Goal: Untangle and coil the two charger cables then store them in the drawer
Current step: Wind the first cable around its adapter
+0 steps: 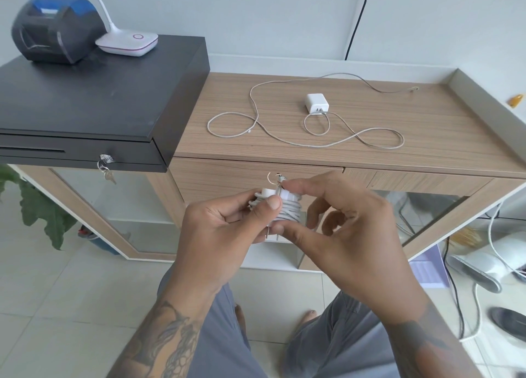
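My left hand grips a white charger with its cable wound round the plug body, thumb pressed on the coils. My right hand pinches the free end of that cable at the top of the bundle, thumb under the charger. Both hands are in front of the wooden drawer, which is shut. A second white charger plug lies on the wooden counter with its grey cable spread in loose loops across the top.
A black cash drawer with keys sits at the left, carrying a receipt printer and a white lamp base. A raised rim edges the counter on the right. Cables, a white appliance and a shoe lie on the floor at right.
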